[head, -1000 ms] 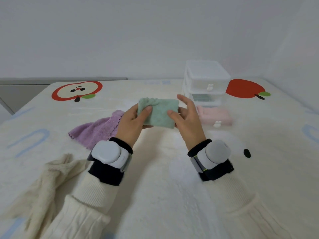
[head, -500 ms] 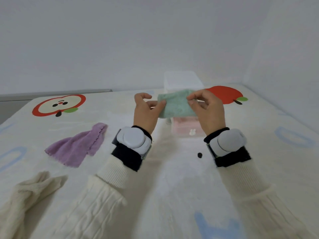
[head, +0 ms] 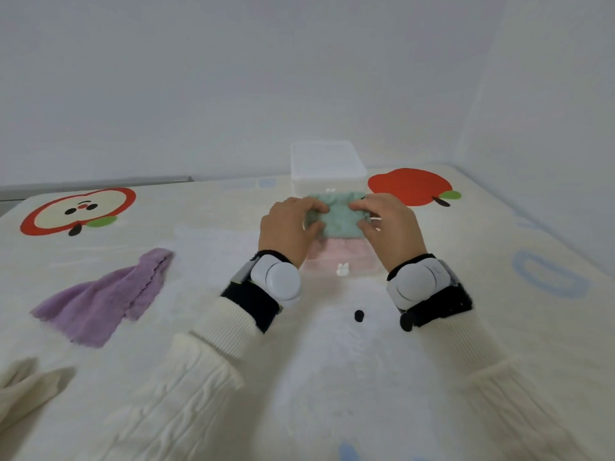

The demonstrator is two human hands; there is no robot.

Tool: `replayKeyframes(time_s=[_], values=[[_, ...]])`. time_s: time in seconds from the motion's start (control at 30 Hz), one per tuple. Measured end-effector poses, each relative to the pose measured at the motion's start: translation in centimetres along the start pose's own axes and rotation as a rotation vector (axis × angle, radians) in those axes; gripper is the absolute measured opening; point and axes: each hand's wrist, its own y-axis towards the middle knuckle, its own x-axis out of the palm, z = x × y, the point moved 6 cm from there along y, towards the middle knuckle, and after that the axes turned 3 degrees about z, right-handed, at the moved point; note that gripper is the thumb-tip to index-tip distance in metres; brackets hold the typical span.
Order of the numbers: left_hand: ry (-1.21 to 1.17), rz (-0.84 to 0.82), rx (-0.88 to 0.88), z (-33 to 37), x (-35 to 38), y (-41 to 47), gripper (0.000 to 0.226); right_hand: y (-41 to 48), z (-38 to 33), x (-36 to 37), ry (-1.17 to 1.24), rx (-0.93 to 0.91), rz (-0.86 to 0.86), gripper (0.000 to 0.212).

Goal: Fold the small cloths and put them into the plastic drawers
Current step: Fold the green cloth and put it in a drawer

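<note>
A folded green cloth (head: 339, 218) is gripped on its left side by my left hand (head: 289, 231) and on its right side by my right hand (head: 390, 227). Both hands hold it right in front of the clear plastic drawers (head: 327, 166), over a pulled-out lower drawer (head: 342, 261) that holds a pink cloth and has a small white rabbit handle. An unfolded purple cloth (head: 106, 296) lies on the bed to the left. A cream cloth (head: 25, 392) lies crumpled at the lower left edge.
The work surface is a cream blanket (head: 199, 247) printed with a halved apple at the far left and a red apple (head: 411, 186) behind the drawers on the right. White walls close in behind and on the right.
Both hands carried the green cloth forward from above the blanket to the drawers, and it now sits low over the open drawer. The view has turned right.
</note>
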Motion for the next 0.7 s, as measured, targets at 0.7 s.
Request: replayKeyframes(time_s=[0.7], values=[[0.61, -0.042, -0.038, -0.3, 1.2, 0.8, 0.027, 1.6, 1.1, 1.7, -0.485, 0.096, -0.23, 0.021]])
